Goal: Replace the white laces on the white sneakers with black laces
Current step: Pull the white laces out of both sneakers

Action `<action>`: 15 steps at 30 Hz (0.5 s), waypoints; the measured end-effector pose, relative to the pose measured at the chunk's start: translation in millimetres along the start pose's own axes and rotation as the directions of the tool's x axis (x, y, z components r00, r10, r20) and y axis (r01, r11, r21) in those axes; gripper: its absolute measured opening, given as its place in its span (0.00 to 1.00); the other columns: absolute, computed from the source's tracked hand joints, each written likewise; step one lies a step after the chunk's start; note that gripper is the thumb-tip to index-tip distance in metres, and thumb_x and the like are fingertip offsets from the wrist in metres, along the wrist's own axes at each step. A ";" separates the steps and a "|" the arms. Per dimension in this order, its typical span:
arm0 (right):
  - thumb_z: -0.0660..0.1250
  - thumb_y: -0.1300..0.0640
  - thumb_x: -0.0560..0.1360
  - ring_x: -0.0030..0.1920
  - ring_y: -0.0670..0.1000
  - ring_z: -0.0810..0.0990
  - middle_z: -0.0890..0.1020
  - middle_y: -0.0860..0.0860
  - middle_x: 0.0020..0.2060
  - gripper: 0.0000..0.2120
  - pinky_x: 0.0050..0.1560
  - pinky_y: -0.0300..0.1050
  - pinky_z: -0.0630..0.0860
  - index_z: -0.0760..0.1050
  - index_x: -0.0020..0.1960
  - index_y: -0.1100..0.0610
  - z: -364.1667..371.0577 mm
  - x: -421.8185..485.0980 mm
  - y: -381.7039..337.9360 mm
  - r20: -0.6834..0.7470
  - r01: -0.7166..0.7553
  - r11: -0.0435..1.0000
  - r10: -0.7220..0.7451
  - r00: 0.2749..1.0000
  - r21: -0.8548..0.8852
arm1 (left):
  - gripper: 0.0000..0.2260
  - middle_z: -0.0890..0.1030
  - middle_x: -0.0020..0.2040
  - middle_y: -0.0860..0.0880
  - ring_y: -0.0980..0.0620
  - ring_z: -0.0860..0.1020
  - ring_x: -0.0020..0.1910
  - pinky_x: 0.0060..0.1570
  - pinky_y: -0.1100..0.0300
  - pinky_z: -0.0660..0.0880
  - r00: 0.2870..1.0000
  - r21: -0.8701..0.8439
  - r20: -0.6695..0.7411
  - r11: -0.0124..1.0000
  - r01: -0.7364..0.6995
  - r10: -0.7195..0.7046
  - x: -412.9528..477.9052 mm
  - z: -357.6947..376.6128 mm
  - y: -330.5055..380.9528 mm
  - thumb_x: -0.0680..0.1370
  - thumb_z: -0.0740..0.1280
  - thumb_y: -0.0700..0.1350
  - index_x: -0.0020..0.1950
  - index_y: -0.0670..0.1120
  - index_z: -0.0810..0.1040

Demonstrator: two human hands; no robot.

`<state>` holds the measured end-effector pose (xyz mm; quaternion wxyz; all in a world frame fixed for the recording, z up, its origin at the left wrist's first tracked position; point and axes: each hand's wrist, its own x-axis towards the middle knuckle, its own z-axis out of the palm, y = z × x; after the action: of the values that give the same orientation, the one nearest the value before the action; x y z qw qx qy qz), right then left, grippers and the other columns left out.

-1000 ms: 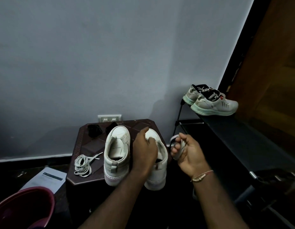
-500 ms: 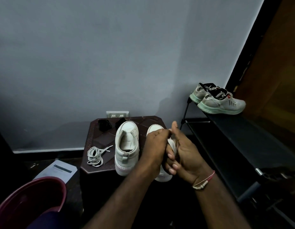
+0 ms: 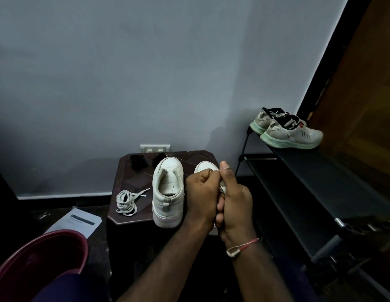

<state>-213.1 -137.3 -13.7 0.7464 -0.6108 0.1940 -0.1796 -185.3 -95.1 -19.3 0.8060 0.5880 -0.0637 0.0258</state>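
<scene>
Two white sneakers stand heel-toward-me on a dark brown stool (image 3: 133, 216). The left sneaker (image 3: 168, 192) has no lace. The right sneaker (image 3: 206, 166) is mostly hidden behind my hands; only its toe shows. My left hand (image 3: 202, 197) and my right hand (image 3: 234, 199) are pressed together above it, both closed around a bundled white lace (image 3: 222, 189), of which a small bit shows between them. A second white lace (image 3: 126, 202) lies coiled on the stool's left side. Two black lace bundles (image 3: 138, 162) (image 3: 158, 159) sit at the stool's back edge.
A black shoe rack (image 3: 320, 192) stands to the right with a pair of grey running shoes (image 3: 288, 131) on top. A maroon tub (image 3: 37, 264) is at the lower left, with a sheet of paper (image 3: 78, 222) on the floor beside it. A wall socket (image 3: 154, 147) sits behind the stool.
My right hand, which held the white lace apart at the right, has come in against my left hand. Both hands now clasp the lace together over the right sneaker.
</scene>
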 end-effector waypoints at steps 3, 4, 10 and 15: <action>0.66 0.38 0.73 0.14 0.49 0.60 0.62 0.52 0.14 0.34 0.23 0.34 0.60 0.61 0.17 0.55 11.7 -5.2 7.3 -0.066 0.020 0.999 -0.017 0.998 0.044 | 0.24 0.62 0.16 0.47 0.53 0.57 0.13 0.20 0.71 0.55 0.999 -0.011 0.029 1.000 0.022 -0.022 2.0 -10.1 -1.5 0.79 0.62 0.38 0.23 0.46 0.61; 0.66 0.38 0.73 0.14 0.49 0.61 0.62 0.52 0.14 0.34 0.23 0.34 0.61 0.61 0.16 0.55 15.1 -6.5 10.1 -0.083 0.024 0.998 -0.020 0.996 0.050 | 0.25 0.62 0.16 0.47 0.52 0.57 0.13 0.19 0.71 0.55 0.999 -0.006 0.041 1.000 0.029 -0.029 2.3 -13.7 -1.9 0.79 0.61 0.37 0.22 0.47 0.61; 0.64 0.39 0.75 0.16 0.52 0.68 0.69 0.57 0.16 0.32 0.24 0.36 0.68 0.68 0.19 0.58 33.9 -13.1 25.9 0.101 -0.028 1.000 0.026 0.995 0.014 | 0.25 0.60 0.16 0.49 0.54 0.57 0.13 0.20 0.70 0.51 0.957 0.044 0.129 0.966 0.256 -0.260 7.2 -52.9 1.2 0.80 0.60 0.47 0.23 0.46 0.62; 0.60 0.47 0.79 0.36 0.54 0.82 0.83 0.59 0.35 0.21 0.37 0.44 0.77 0.81 0.39 0.61 39.0 -7.2 25.0 0.375 -0.091 0.993 0.057 0.925 0.075 | 0.20 0.68 0.20 0.51 0.56 0.67 0.18 0.20 0.67 0.61 0.916 -0.194 0.186 0.901 0.389 -0.355 7.0 -70.9 18.6 0.79 0.60 0.47 0.27 0.45 0.70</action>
<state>-198.7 -96.1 -30.8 0.8029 -0.5913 0.0636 -0.0409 -175.3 -22.2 -22.1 0.8510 0.4934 -0.0113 -0.1793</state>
